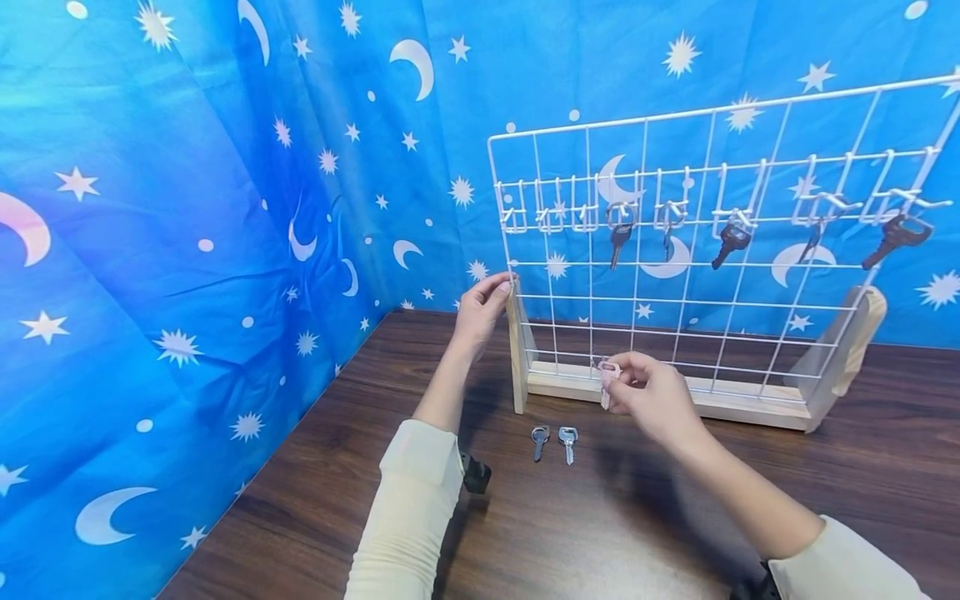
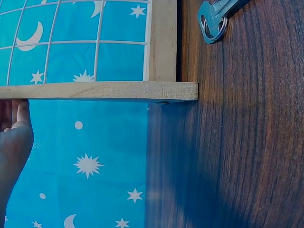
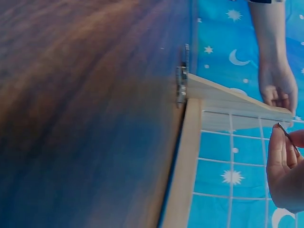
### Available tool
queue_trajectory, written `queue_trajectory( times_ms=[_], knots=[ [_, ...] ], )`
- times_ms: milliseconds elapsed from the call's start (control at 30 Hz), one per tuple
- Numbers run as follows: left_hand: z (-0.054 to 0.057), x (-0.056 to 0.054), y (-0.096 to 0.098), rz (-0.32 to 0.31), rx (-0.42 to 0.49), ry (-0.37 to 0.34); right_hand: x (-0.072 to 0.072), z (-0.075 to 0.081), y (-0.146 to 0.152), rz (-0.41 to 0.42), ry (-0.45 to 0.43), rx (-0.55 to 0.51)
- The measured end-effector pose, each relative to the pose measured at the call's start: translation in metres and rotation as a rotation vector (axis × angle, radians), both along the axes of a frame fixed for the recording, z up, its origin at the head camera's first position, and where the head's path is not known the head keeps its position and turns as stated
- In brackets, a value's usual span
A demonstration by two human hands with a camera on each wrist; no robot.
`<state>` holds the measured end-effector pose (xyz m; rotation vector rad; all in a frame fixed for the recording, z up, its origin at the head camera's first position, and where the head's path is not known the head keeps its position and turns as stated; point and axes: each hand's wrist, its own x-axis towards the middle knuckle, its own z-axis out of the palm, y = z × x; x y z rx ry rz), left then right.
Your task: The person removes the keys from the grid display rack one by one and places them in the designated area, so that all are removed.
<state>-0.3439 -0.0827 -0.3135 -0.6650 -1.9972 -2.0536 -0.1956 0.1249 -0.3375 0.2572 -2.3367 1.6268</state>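
Note:
In the head view my left hand (image 1: 483, 310) grips the top of the left wooden side (image 1: 517, 354) of a white wire grid rack (image 1: 637, 297). My right hand (image 1: 660, 400) pinches a key (image 1: 608, 382) between thumb and fingers in front of the grid's lower part. Two more keys lie on the table, a darker key (image 1: 539, 442) and a silver key (image 1: 568, 444) to its right. Several keys hang from hooks on the grid, among them a dark key (image 1: 732, 242). The left wrist view shows the left hand (image 2: 14, 137) at the wooden side, its fingertips partly hidden.
Three hooks at the grid's left, such as this hook (image 1: 550, 218), hold no keys. A wooden base bar (image 1: 562, 385) joins the sides. The brown table (image 1: 495, 542) meets a blue curtain (image 1: 420, 183) with moons and stars behind and at the left.

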Motion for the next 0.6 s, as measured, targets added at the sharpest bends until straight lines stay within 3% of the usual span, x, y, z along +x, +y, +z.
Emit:
queue_trajectory(
  times_ms=[333,600],
  knots=[
    [-0.001,-0.001,0.000,-0.002,0.009,-0.008,-0.006,-0.017,-0.004,0.093,-0.209,-0.027],
    [-0.001,-0.002,0.001,0.007,0.019,-0.013,-0.014,-0.031,-0.007,0.103,-0.331,-0.020]
  ],
)
